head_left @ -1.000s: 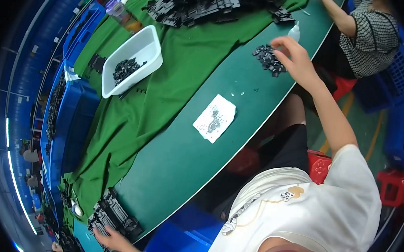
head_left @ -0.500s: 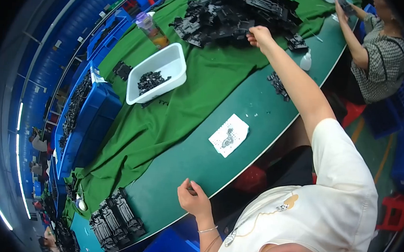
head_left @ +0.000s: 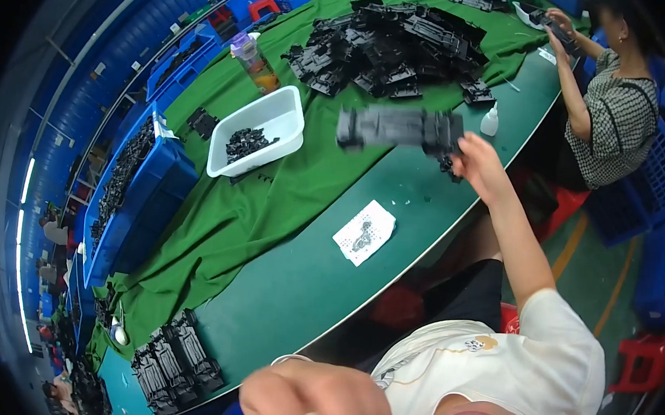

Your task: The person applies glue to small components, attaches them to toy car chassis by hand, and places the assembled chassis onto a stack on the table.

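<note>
My right hand (head_left: 480,168) grips one end of a long black plastic part (head_left: 400,129), held in the air above the table. Close to the camera at the bottom is my left hand (head_left: 315,399), its fingers curled; what it holds, if anything, is hidden. Beyond the held part lies a large pile of black parts (head_left: 390,46) on green cloth. Several similar parts (head_left: 175,366) lie side by side at the table's lower left end. A white paper (head_left: 364,233) with a small clear item rests on the green tabletop.
A white bin (head_left: 284,131) contains small black pieces. Behind it stands a bottle with a purple lid (head_left: 254,63). A small white bottle (head_left: 490,121) is near the table edge. Blue crates (head_left: 148,202) line the left. A co-worker (head_left: 613,104) sits at the upper right, handling a black part.
My right hand has drawn back from the pile toward the table edge, carrying a black part. My left hand has moved down and closer to the camera. The co-worker's hands have shifted.
</note>
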`<act>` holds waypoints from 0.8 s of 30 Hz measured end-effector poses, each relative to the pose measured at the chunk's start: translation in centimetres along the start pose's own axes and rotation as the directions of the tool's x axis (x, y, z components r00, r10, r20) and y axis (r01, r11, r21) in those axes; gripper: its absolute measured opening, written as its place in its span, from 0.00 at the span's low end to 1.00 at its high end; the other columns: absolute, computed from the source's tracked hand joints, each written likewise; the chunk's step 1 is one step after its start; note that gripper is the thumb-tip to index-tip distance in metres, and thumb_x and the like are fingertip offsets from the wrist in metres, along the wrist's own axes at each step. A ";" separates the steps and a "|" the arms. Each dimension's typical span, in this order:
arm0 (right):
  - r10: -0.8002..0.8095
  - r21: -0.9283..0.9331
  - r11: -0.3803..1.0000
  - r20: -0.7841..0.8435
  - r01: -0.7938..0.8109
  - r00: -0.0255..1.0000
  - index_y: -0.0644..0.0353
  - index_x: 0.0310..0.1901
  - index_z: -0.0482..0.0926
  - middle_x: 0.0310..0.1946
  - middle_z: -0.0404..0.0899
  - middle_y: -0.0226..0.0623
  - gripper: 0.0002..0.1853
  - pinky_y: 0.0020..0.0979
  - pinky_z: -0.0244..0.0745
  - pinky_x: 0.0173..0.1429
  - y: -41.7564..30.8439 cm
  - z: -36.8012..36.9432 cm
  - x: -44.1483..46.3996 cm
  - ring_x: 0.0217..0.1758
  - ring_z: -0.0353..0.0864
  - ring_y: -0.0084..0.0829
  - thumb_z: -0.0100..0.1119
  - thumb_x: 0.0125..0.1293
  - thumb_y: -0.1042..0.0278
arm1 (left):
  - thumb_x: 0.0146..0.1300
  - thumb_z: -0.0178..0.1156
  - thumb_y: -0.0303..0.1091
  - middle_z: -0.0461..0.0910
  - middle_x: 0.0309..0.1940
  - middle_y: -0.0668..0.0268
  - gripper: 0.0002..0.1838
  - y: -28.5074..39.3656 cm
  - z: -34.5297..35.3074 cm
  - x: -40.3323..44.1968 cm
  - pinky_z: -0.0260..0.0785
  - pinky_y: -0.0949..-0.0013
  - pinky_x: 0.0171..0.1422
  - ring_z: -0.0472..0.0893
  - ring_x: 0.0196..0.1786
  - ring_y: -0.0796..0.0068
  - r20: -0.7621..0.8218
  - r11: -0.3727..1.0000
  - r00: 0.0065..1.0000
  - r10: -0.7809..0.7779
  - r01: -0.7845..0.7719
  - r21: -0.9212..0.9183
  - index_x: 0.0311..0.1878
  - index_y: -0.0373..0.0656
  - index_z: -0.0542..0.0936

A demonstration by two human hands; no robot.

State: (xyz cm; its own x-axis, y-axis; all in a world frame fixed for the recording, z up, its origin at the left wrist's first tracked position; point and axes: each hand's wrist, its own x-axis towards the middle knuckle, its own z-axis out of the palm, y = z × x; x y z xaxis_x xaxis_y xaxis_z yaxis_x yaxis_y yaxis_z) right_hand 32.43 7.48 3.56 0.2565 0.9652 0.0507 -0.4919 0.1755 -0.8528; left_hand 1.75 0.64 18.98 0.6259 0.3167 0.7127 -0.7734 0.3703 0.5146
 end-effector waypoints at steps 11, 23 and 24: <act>0.080 0.086 0.993 0.066 -0.085 0.995 0.59 0.38 0.69 0.29 0.73 0.30 0.05 0.20 0.66 0.28 -0.2 -2.2 -11.2 0.24 0.70 0.18 0.48 0.62 0.69 | 0.64 0.46 0.36 0.73 0.44 0.56 0.16 -4.8 -0.5 -4.2 0.64 0.65 0.51 0.73 0.48 0.61 0.160 0.454 0.434 -0.886 0.751 0.479 0.46 0.34 0.70; 0.464 -0.341 0.882 0.512 -0.325 0.723 0.64 0.40 0.69 0.29 0.73 0.33 0.10 0.24 0.71 0.35 1.9 3.5 -11.5 0.26 0.73 0.22 0.50 0.61 0.67 | 0.58 0.50 0.37 0.72 0.46 0.57 0.21 -12.1 -2.7 -9.9 0.71 0.60 0.48 0.75 0.47 0.63 -0.922 0.887 0.386 0.020 0.418 0.194 0.52 0.35 0.67; 0.480 -0.472 0.852 0.529 -0.227 0.700 0.64 0.39 0.70 0.28 0.73 0.33 0.10 0.24 0.71 0.36 1.0 3.4 -10.3 0.26 0.72 0.22 0.50 0.61 0.66 | 0.58 0.50 0.36 0.74 0.43 0.58 0.20 -12.2 -2.9 -9.6 0.72 0.62 0.45 0.76 0.43 0.66 -0.936 0.885 0.345 0.071 0.411 0.218 0.51 0.35 0.68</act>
State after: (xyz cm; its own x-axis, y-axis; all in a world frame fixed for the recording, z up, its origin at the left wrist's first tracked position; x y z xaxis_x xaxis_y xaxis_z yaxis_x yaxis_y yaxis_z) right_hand 26.49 -1.58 3.92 -0.4964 0.8624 -0.0989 -0.0845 -0.1614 -0.9833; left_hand 5.51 -4.40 4.47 0.2554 0.9528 -0.1642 -0.4497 0.2674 0.8522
